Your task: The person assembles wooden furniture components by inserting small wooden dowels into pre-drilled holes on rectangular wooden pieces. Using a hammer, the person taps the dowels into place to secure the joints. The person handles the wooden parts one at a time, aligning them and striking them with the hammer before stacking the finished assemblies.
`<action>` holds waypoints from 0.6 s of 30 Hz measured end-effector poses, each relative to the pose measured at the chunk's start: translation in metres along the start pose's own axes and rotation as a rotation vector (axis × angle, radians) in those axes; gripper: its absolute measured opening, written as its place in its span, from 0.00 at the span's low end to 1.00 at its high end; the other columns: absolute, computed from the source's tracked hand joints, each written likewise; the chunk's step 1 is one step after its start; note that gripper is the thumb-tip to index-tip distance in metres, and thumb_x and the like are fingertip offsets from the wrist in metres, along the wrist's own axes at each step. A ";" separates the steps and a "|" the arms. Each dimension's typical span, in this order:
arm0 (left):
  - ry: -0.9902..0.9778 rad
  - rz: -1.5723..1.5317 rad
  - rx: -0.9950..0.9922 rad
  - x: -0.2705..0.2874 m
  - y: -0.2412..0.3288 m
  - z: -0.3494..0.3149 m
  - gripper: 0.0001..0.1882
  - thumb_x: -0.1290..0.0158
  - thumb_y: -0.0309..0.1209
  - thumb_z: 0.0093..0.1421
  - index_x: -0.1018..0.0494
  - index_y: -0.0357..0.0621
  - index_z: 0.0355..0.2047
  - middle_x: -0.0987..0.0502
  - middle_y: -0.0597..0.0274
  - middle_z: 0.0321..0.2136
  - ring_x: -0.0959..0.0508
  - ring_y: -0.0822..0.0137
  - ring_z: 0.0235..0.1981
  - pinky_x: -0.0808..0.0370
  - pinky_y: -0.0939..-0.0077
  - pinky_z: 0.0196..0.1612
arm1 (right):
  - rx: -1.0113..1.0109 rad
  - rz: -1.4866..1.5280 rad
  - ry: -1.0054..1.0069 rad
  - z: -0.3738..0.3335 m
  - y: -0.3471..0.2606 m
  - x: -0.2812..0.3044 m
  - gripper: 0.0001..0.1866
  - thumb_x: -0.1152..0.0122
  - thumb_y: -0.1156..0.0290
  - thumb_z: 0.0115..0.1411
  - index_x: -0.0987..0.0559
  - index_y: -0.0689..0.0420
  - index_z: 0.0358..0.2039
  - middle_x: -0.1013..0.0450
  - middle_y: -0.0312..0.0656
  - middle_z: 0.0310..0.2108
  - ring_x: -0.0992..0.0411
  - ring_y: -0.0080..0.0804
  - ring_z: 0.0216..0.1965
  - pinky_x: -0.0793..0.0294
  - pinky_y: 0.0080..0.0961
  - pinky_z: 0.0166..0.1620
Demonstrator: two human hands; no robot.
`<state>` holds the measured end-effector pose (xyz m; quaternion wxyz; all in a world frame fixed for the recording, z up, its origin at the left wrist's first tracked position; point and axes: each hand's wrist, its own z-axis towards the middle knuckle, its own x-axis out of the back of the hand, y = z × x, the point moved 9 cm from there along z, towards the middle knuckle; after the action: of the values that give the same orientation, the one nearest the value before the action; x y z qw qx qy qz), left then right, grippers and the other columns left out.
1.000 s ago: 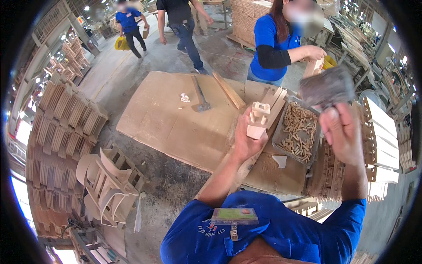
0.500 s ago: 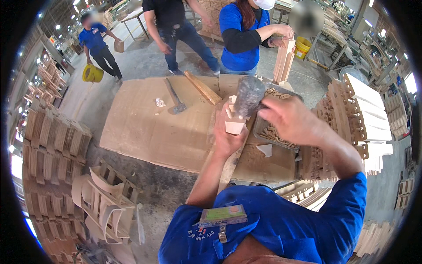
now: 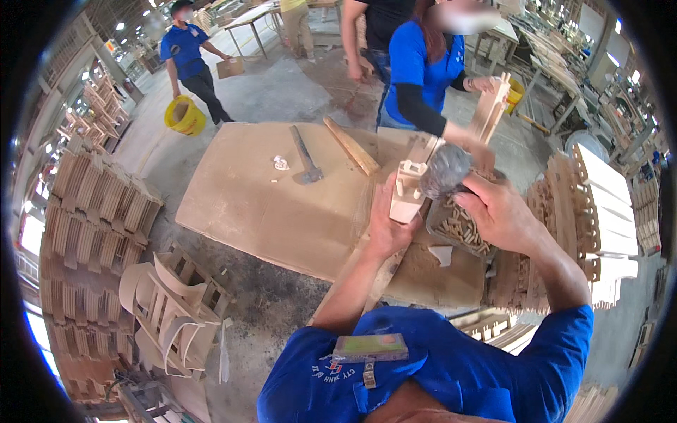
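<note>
My left hand (image 3: 393,227) is wrapped round a pale wooden part (image 3: 407,201) and holds it up over the table, its notched end with short pegs facing up. In my right hand (image 3: 499,213) is a dark grey, shiny bundle like crumpled plastic (image 3: 446,170), gripped at its right side and tipped close against the wooden part. What is inside the bundle is hidden. Below my right hand lies a tray of short wooden dowels (image 3: 462,229). A small pale wooden offcut (image 3: 441,254) rests near it.
A hammer (image 3: 307,155) and a wooden bar (image 3: 351,146) lie on the cardboard-covered table (image 3: 282,204). A co-worker (image 3: 423,77) stands across it, handling wooden pieces (image 3: 491,109). Stacked wooden parts stand left (image 3: 99,233) and right (image 3: 564,225). Another person carries a yellow bucket (image 3: 185,116).
The dark bundle has shifted to the right side of the wooden part, which is now more in view. The co-worker's arm reaches down toward the tray. The person with the bucket has come nearer.
</note>
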<state>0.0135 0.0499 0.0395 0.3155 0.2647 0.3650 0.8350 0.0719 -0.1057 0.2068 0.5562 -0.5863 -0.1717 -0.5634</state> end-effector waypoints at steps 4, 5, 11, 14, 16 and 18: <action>0.022 -0.033 -0.003 0.003 -0.006 0.004 0.47 0.36 0.25 0.49 0.42 0.34 0.70 0.27 0.41 0.57 0.28 0.36 0.52 0.29 0.50 0.59 | -0.084 0.082 0.124 0.009 -0.009 0.033 0.08 0.39 0.69 0.71 0.21 0.60 0.42 0.24 0.53 0.26 0.23 0.43 0.27 0.26 0.37 0.32; 0.029 -0.004 -0.014 0.005 -0.004 0.005 0.47 0.36 0.24 0.49 0.42 0.34 0.70 0.27 0.41 0.57 0.28 0.36 0.53 0.29 0.50 0.59 | -0.163 0.107 0.113 0.010 -0.009 0.040 0.08 0.40 0.68 0.71 0.21 0.61 0.41 0.24 0.51 0.26 0.24 0.37 0.26 0.27 0.35 0.32; 0.011 -0.045 -0.005 0.006 0.009 0.007 0.45 0.37 0.23 0.49 0.39 0.36 0.69 0.27 0.43 0.59 0.27 0.40 0.54 0.29 0.51 0.60 | 0.049 0.227 0.234 0.024 -0.043 0.080 0.17 0.52 0.61 0.78 0.22 0.63 0.45 0.38 0.27 0.21 0.44 0.14 0.23 0.44 0.18 0.26; 0.011 -0.016 -0.029 0.008 0.014 0.008 0.45 0.38 0.23 0.49 0.39 0.36 0.69 0.27 0.44 0.58 0.26 0.41 0.53 0.28 0.53 0.59 | 0.125 0.188 0.241 0.035 -0.067 0.080 0.14 0.47 0.63 0.76 0.23 0.63 0.43 0.35 0.34 0.21 0.38 0.21 0.22 0.40 0.22 0.26; 0.016 -0.033 -0.005 0.005 0.012 0.008 0.45 0.38 0.22 0.48 0.39 0.36 0.69 0.26 0.45 0.56 0.26 0.42 0.52 0.28 0.53 0.58 | 0.188 0.075 0.220 0.042 -0.072 0.072 0.11 0.42 0.66 0.73 0.24 0.63 0.41 0.30 0.47 0.21 0.31 0.35 0.21 0.34 0.30 0.27; 0.029 -0.075 0.053 0.005 0.005 0.007 0.45 0.38 0.22 0.48 0.38 0.36 0.68 0.26 0.45 0.54 0.26 0.43 0.51 0.27 0.54 0.57 | 0.170 0.100 0.114 0.053 -0.073 0.055 0.10 0.41 0.66 0.72 0.23 0.62 0.42 0.29 0.53 0.23 0.27 0.45 0.25 0.32 0.37 0.29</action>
<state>0.0134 0.0534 0.0489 0.3341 0.2472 0.4013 0.8162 0.0533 -0.0610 0.3003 0.6400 -0.5121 -0.1576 -0.5508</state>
